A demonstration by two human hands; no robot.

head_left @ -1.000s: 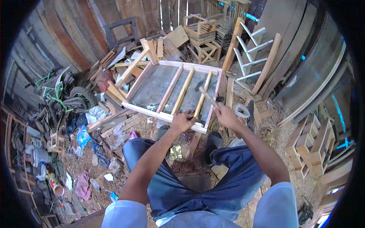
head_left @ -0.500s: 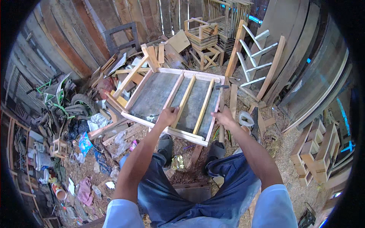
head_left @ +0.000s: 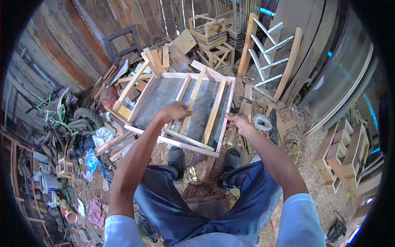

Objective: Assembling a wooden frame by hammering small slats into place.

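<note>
— Grip closed on what? The left hand [head_left: 175, 112] is curled over a slat [head_left: 187, 108]; the right hand [head_left: 240, 123] clasps the wooden frame [head_left: 222, 119] at its right rail.
— What changed? The frame was shifted nearer the sandals [head_left: 205, 158]; repositioning is judged underway

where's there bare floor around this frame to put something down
The sawdust floor right of the right hand, between the pale wooden slatted frame and the small wooden crates, is barest. Left of the left hand, scrap boards, a black tyre and litter crowd the ground.
</note>
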